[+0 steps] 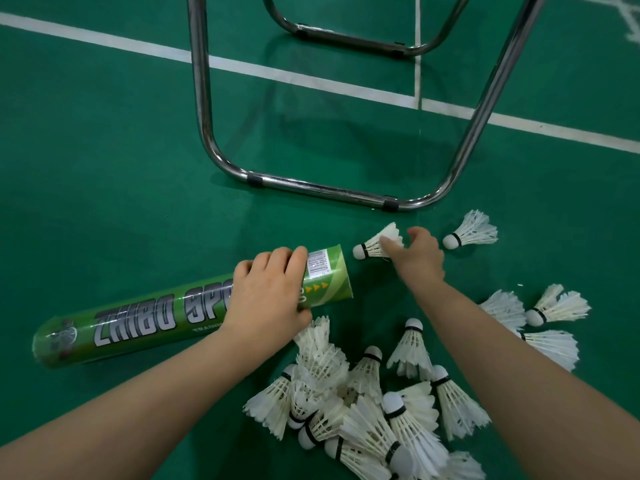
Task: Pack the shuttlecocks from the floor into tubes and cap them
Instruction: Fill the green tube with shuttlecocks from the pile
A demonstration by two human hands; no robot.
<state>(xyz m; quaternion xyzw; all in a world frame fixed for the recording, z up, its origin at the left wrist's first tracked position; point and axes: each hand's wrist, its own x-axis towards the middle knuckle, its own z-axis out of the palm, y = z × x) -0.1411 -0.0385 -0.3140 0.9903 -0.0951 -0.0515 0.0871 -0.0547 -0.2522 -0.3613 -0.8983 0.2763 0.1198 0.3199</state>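
Observation:
A green shuttlecock tube (145,323) lies on the green floor, its open end pointing right. My left hand (270,292) grips it near that open end. Just right of the opening lies a white shuttlecock (375,244), cork toward the tube. My right hand (415,259) pinches its feather skirt between thumb and fingers. A pile of several white shuttlecocks (363,403) lies between my forearms, close to me. No cap is in view.
A chrome tubular chair frame (322,188) stands on the floor just beyond the hands. A lone shuttlecock (471,233) lies right of my right hand, and others (550,320) lie farther right. White court lines (311,77) cross the floor behind.

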